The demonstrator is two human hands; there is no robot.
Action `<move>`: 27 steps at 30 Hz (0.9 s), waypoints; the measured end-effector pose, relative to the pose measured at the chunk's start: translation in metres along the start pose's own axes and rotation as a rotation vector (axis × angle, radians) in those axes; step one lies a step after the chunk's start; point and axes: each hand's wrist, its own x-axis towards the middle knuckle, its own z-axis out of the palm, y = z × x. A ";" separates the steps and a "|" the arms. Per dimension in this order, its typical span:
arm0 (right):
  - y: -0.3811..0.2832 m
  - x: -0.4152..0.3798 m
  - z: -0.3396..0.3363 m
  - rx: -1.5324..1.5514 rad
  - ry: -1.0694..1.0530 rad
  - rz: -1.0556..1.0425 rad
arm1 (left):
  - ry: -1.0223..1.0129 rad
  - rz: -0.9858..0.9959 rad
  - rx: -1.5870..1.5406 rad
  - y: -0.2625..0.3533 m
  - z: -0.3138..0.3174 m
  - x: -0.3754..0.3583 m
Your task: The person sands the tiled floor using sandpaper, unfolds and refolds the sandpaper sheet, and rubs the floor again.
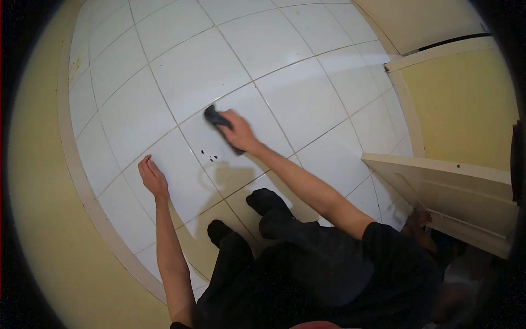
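My right hand (236, 130) is wrapped round a dark, oblong object (211, 115), whose ends stick out on either side of the fingers. It is at the white tiled floor (219, 60), slightly blurred, and I cannot tell whether it is a brush or a folded cloth. A few small black bits (212, 158) lie on the tile just below and left of it. Over to the left, my left hand (153, 176) rests low by the tiles with nothing in it, its fingers loosely bent.
Both feet in black socks (268, 202) stand on the tiles below the hands. A pale yellow wall (44, 181) with a beige skirting runs down the left. On the right, a cream door (438, 181) juts over the floor. Brownish stains (75, 68) mark the far left tiles.
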 end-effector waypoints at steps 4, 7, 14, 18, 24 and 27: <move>-0.006 -0.052 -0.097 -0.452 0.048 0.098 | -0.017 0.016 0.027 0.005 -0.003 0.002; 0.032 -0.119 -0.130 -0.702 0.006 0.091 | -0.039 -0.043 0.065 0.009 -0.002 0.005; 0.061 -0.061 -0.083 -0.704 -0.025 -0.111 | -0.038 -0.017 0.079 0.002 -0.001 0.007; 0.047 0.027 -0.061 -0.745 -0.152 -0.063 | -0.026 -0.013 0.064 0.005 -0.001 0.005; 0.033 -0.040 -0.082 -0.794 -0.337 -0.048 | -0.014 0.005 0.049 0.005 -0.001 0.009; 0.027 -0.055 -0.092 -0.756 -0.366 -0.083 | -0.022 -0.005 0.064 0.001 -0.001 0.006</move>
